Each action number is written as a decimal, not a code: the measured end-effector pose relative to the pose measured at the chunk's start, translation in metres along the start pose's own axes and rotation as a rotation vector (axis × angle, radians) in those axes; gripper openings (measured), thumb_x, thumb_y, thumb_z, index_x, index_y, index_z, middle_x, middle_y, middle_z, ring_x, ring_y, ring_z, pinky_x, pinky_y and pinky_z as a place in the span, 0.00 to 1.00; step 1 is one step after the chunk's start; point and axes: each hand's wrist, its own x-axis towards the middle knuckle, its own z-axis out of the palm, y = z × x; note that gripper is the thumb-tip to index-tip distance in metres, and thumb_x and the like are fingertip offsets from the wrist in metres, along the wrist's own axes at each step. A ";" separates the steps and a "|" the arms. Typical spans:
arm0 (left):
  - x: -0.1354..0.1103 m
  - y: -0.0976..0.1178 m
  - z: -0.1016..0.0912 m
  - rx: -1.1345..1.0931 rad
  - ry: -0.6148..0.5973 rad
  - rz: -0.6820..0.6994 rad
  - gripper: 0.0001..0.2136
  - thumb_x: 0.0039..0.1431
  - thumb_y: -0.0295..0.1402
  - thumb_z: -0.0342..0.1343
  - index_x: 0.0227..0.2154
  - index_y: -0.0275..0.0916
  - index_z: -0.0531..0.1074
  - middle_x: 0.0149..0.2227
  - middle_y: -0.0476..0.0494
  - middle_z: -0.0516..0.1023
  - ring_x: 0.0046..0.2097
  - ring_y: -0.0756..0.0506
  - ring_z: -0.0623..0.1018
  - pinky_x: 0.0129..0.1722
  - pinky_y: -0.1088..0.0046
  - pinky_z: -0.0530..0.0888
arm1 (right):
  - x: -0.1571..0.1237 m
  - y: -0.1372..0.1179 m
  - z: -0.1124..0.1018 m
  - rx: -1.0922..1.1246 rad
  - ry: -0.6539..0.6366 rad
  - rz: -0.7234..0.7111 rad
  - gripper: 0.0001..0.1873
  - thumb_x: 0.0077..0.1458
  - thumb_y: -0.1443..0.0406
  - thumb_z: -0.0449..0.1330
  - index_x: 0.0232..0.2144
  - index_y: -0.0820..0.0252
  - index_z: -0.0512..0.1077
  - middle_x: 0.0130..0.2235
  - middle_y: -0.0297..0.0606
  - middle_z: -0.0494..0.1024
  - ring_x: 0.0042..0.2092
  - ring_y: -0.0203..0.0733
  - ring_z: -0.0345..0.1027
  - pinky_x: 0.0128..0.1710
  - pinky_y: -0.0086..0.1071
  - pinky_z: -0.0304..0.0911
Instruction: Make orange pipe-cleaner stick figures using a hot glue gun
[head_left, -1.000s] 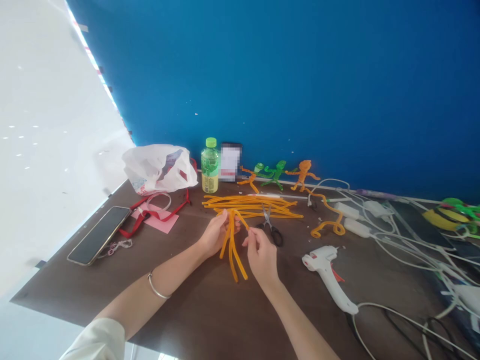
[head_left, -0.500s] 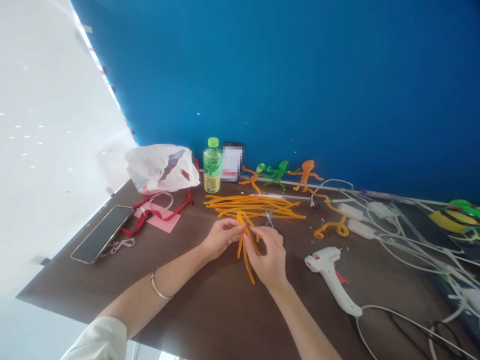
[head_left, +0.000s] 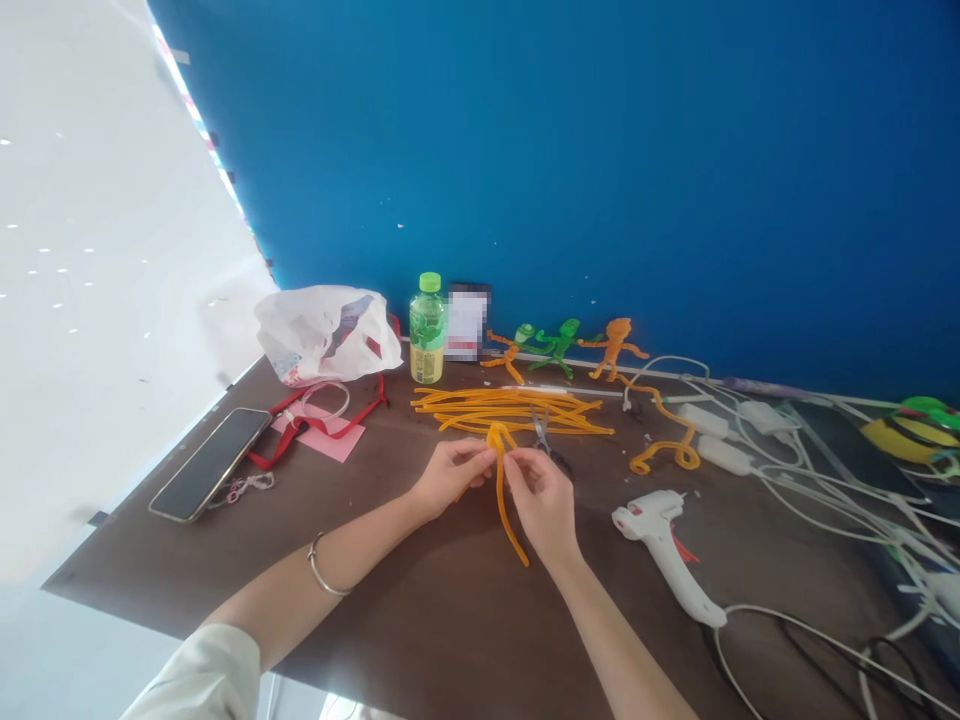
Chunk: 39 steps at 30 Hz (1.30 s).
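Between my hands is a bundle of bent orange pipe cleaners [head_left: 511, 520], looped at the top, with one long end hanging toward me. My left hand [head_left: 454, 475] pinches the bundle from the left, just under the loop. From the right, the thumb and fingers of my right hand [head_left: 541, 495] close on it too; part of the bundle is hidden behind the fingers. Just beyond lies a loose pile of straight orange pipe cleaners [head_left: 517, 410]. Scissors [head_left: 541, 432] rest at the pile's near side, their handles partly behind my right hand.
A white glue gun [head_left: 667, 555] with its cord lies right, near tangled cables and white adapters [head_left: 724, 455]. Pipe-cleaner figures [head_left: 616, 348] and a green-capped bottle [head_left: 428, 330] stand at the back. Left are a plastic bag [head_left: 326, 335], red lanyard [head_left: 352, 428] and phone [head_left: 211, 465].
Several ends that hung spread below my hands are now mostly hidden behind the fingers, leaving one long end hanging. The loop has shifted slightly right, and my right hand has closed in on it.
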 end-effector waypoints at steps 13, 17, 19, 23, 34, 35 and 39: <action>0.003 -0.006 0.000 0.140 0.075 0.268 0.12 0.46 0.39 0.59 0.28 0.34 0.76 0.34 0.43 0.71 0.21 0.56 0.67 0.20 0.78 0.66 | -0.005 -0.001 0.005 -0.007 -0.018 -0.057 0.08 0.51 0.61 0.58 0.30 0.60 0.70 0.28 0.38 0.76 0.29 0.40 0.71 0.29 0.32 0.68; 0.004 -0.007 0.000 0.137 0.149 0.268 0.12 0.47 0.39 0.58 0.32 0.36 0.76 0.32 0.44 0.71 0.21 0.54 0.68 0.18 0.79 0.64 | -0.008 -0.003 0.006 0.005 -0.104 -0.074 0.08 0.52 0.61 0.57 0.31 0.60 0.71 0.29 0.40 0.77 0.30 0.41 0.72 0.30 0.33 0.69; 0.003 -0.006 -0.001 0.150 0.146 0.279 0.13 0.47 0.38 0.59 0.34 0.37 0.76 0.30 0.46 0.71 0.21 0.55 0.68 0.19 0.79 0.65 | -0.008 -0.006 0.005 -0.055 -0.109 -0.175 0.07 0.53 0.62 0.56 0.29 0.59 0.72 0.29 0.39 0.76 0.31 0.41 0.71 0.31 0.34 0.68; 0.000 -0.004 -0.001 0.248 0.062 0.320 0.12 0.52 0.40 0.55 0.33 0.38 0.77 0.30 0.46 0.71 0.20 0.56 0.65 0.19 0.79 0.63 | -0.001 -0.009 -0.002 -0.206 0.125 -0.403 0.07 0.54 0.66 0.54 0.33 0.57 0.72 0.34 0.42 0.74 0.36 0.42 0.69 0.33 0.36 0.68; -0.017 -0.008 0.002 0.424 0.032 0.575 0.15 0.54 0.35 0.53 0.45 0.44 0.73 0.36 0.41 0.73 0.37 0.47 0.72 0.39 0.71 0.69 | -0.009 -0.026 -0.005 -0.150 0.148 -0.559 0.05 0.48 0.69 0.61 0.30 0.55 0.70 0.31 0.38 0.74 0.34 0.40 0.69 0.34 0.36 0.68; -0.019 -0.007 0.003 0.413 0.014 0.572 0.16 0.54 0.35 0.53 0.46 0.44 0.72 0.37 0.40 0.72 0.38 0.47 0.72 0.40 0.71 0.69 | -0.010 -0.028 -0.005 -0.121 0.123 -0.505 0.03 0.49 0.68 0.60 0.29 0.56 0.70 0.31 0.38 0.74 0.33 0.40 0.69 0.34 0.36 0.67; -0.024 -0.005 0.009 0.194 -0.137 0.365 0.20 0.56 0.42 0.48 0.48 0.38 0.69 0.39 0.36 0.71 0.34 0.47 0.74 0.32 0.71 0.72 | -0.007 -0.028 -0.007 0.007 0.080 -0.287 0.03 0.49 0.64 0.60 0.26 0.57 0.71 0.31 0.38 0.73 0.34 0.41 0.69 0.34 0.36 0.67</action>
